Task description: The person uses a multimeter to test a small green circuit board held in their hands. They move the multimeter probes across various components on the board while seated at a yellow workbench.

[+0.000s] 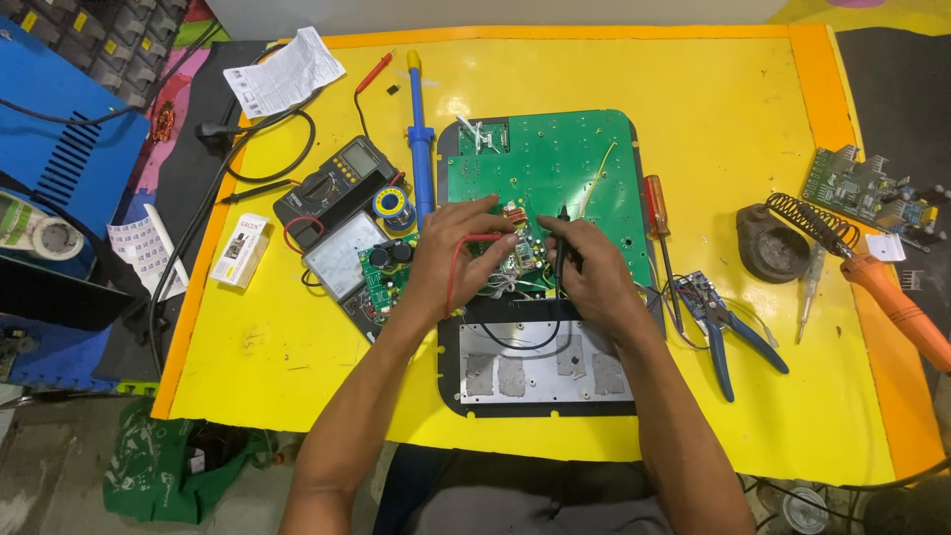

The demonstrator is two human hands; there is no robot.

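Green circuit board (555, 168) — left hand (451, 253) pinches red probe (485, 238), right hand (584, 267) apparently black probe (562, 243).

Two hands (451, 260) (594, 272) are meeting over a large green circuit board (570, 163) lying mid-table, with a black digital multimeter (332, 183) sitting to its left and blue-handled pliers (728, 332) lying to its right.

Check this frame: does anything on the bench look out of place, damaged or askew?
Nothing looks damaged or spilled. The left hand holds a red probe and the right hand a black probe on the green circuit board. The soldering iron lies partly over the yellow mat's right edge.
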